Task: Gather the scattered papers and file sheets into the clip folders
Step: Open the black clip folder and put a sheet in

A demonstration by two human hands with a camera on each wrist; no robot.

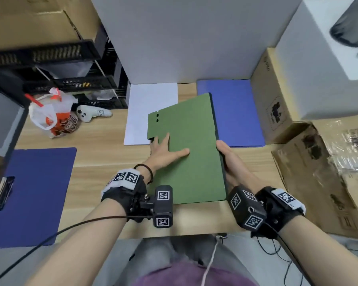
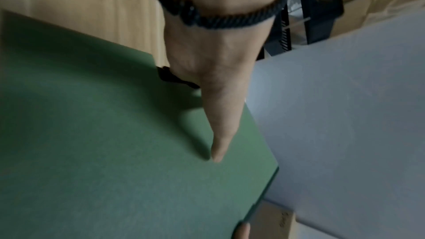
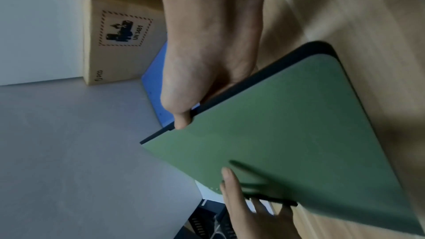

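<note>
A closed green clip folder (image 1: 194, 145) is held slightly askew over the middle of the wooden table (image 1: 99, 157). My left hand (image 1: 165, 150) lies on its cover with thumb and forefinger straight, and the other fingers sit at the left edge by the black clip. The left wrist view shows one straight finger (image 2: 218, 124) flat on the green cover (image 2: 92, 134). My right hand (image 1: 227, 159) grips the folder's right edge, thumb (image 3: 181, 123) on top and fingers hidden beneath. A white paper stack (image 1: 151, 108) lies behind it, partly covered.
A light blue folder (image 1: 234, 114) lies at the back right, and a dark blue clip folder (image 1: 35, 193) at the front left. Cardboard boxes (image 1: 310, 162) line the right side. A plastic bag with a cup (image 1: 50, 114), a white toy (image 1: 91, 114) and black trays (image 1: 70, 79) sit at the back left.
</note>
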